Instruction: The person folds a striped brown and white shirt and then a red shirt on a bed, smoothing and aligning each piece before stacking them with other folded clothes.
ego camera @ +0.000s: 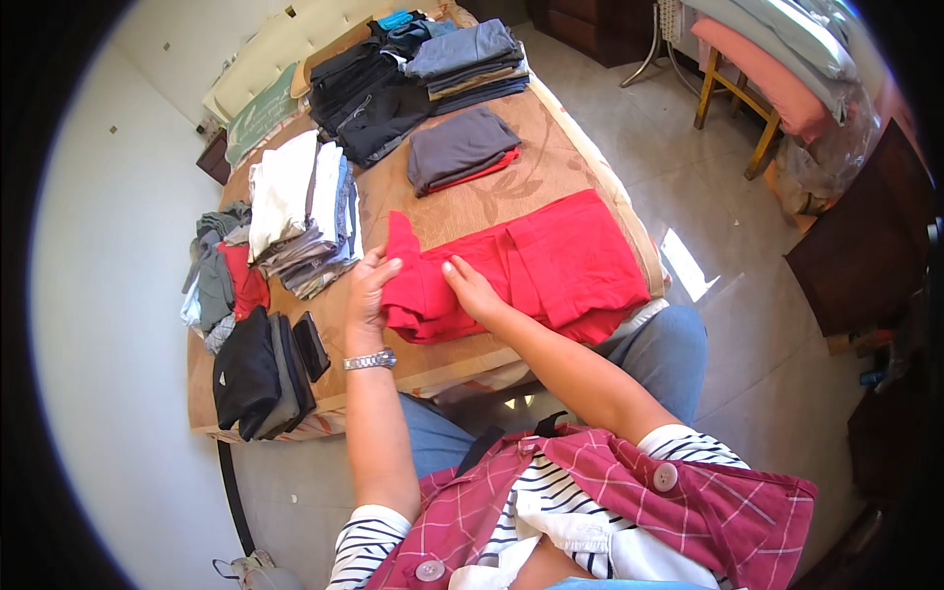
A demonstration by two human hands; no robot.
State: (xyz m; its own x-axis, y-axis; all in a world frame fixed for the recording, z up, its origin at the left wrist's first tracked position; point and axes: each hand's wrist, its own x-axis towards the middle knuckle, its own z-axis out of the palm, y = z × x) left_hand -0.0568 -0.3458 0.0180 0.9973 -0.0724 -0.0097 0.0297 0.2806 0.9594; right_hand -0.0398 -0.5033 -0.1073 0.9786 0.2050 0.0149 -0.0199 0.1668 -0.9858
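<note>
A red cloth garment [575, 265] lies partly folded across the near right part of the bed, with one narrow end sticking up at its left. My left hand [371, 291] grips that left end, thumb on top and fingers behind it. My right hand [472, 291] rests on the garment a little to the right, its thumb and fingers on the cloth; whether it pinches any fabric cannot be told. Beyond the garment lies a folded dark grey garment [461, 147] on top of a folded red one [483, 173].
Stacked light clothes [284, 192], rumpled clothes [217, 280], dark folded items [254, 369] and a black phone-like object [311, 346] lie along the bed's left. Dark clothes [361, 103] and folded trousers [472, 59] are at the far end. A wooden stool [763, 140] stands right.
</note>
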